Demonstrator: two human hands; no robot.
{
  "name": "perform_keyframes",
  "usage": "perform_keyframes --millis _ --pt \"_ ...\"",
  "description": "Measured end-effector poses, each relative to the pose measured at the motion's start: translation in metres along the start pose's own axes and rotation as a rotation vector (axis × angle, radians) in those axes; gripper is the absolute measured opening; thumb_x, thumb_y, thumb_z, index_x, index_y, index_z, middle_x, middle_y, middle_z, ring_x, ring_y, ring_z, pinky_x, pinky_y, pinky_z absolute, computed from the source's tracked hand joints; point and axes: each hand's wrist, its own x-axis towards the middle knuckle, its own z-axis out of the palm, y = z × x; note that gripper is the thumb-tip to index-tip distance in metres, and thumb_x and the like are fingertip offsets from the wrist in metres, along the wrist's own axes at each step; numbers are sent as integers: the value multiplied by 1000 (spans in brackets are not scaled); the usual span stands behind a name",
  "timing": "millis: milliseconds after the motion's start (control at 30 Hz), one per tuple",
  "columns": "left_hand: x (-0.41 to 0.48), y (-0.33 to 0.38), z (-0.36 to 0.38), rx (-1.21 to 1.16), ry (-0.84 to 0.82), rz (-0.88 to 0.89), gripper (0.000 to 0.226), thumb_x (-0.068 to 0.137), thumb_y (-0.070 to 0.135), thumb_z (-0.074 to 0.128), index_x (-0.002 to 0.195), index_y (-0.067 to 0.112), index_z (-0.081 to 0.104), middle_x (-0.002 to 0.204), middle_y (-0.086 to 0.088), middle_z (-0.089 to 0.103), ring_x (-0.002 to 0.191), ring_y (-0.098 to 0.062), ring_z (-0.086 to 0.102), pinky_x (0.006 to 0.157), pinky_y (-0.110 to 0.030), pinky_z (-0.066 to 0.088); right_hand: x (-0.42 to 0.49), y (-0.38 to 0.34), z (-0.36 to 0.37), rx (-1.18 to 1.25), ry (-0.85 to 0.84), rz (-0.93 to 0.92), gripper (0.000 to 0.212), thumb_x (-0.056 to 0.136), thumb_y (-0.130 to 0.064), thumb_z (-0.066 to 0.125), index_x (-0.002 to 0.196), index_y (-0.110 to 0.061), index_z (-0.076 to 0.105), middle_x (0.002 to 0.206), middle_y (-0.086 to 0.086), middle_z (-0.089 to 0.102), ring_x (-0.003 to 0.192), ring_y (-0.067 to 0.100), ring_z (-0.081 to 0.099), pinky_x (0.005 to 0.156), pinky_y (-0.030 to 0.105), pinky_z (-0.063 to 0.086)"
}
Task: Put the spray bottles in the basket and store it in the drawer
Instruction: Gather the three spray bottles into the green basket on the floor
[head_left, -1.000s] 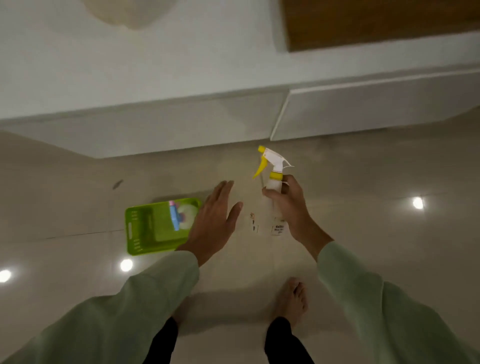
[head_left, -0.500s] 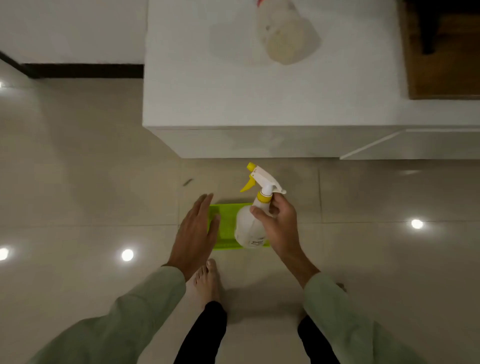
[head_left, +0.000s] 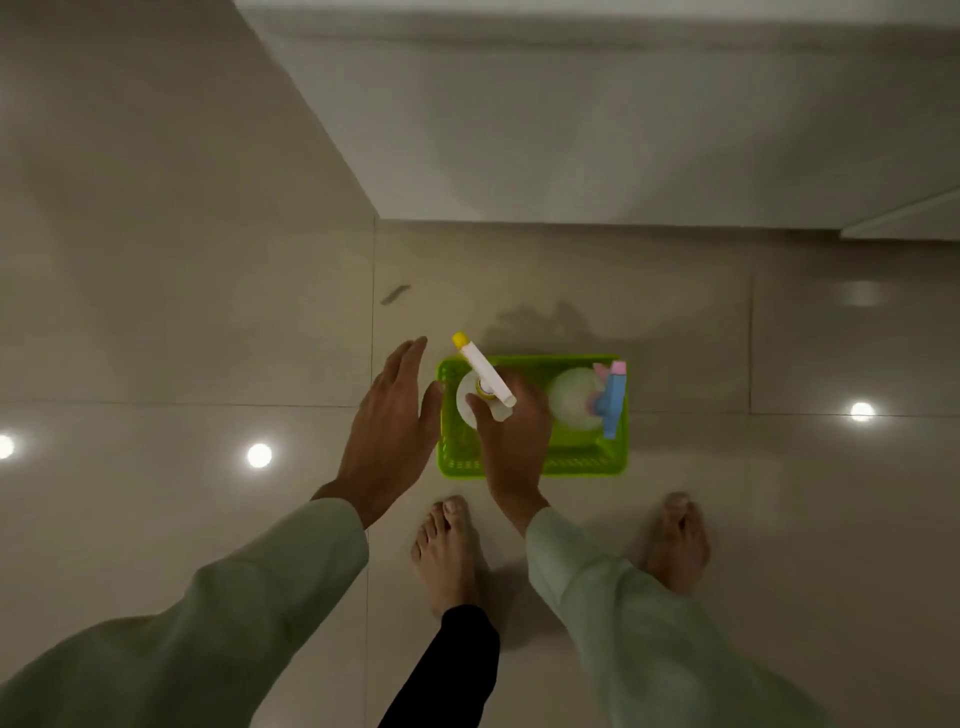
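Observation:
A lime-green basket (head_left: 582, 460) sits on the tiled floor just ahead of my bare feet. Inside its right half stands a clear spray bottle with a blue and pink trigger head (head_left: 605, 397). My right hand (head_left: 511, 436) grips the neck of a white spray bottle with a yellow nozzle (head_left: 480, 374), holding it upright over the basket's left half. My left hand (head_left: 389, 415) hovers flat, fingers apart and holding nothing, beside the basket's left edge.
A white cabinet (head_left: 597, 130) stands right behind the basket, with a drawer front edge (head_left: 904, 218) at the far right. My bare feet (head_left: 447, 545) stand close to the basket's near side. Ceiling lights reflect in the glossy floor tiles.
The view has tilted down to look straight over the basket. My right hand has brought the yellow-nozzle bottle down over the basket's left half; my left hand has stayed beside it.

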Motion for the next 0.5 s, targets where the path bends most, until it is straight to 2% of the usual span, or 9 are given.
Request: perform_keyframes --millis 100,267,333,400,500 --pt "8 -18 13 -6 18 -20 53 99 15 42 150 12 28 156 -8 34 141 -25 37 114 -42 35 0 23 21 -15 32 -42 30 83 -27 76 110 -19 66 99 -3 70 95 17 58 81 29 46" --pt "3 -29 18 -10 -2 -37 60 93 2 43 150 11 27 156 -9 34 141 -26 37 114 -40 36 -4 37 27 -31 49 -77 43 86 -23 75 127 -17 62 112 1 70 105 18 60 89 33 49" --pt "-3 -28 12 -12 -17 -49 66 89 -3 44 151 12 25 157 -9 31 143 -26 35 115 -40 35 -8 36 19 -37 -40 -2 60 86 -23 75 141 -17 52 129 4 65 119 21 56 99 35 46" --pt "-10 -22 3 -18 -28 -68 72 87 -5 44 152 13 23 159 -8 28 144 -25 32 116 -39 33 -17 31 4 -25 -164 67 79 85 -21 75 153 -18 35 148 6 51 135 22 45 106 27 35" --pt "-26 3 -23 -30 -37 -77 76 85 -6 45 153 16 21 160 -7 26 146 -23 29 118 -38 30 -31 9 -33 -76 -326 78 94 84 -20 74 159 -21 17 158 5 36 143 19 33 105 18 24"
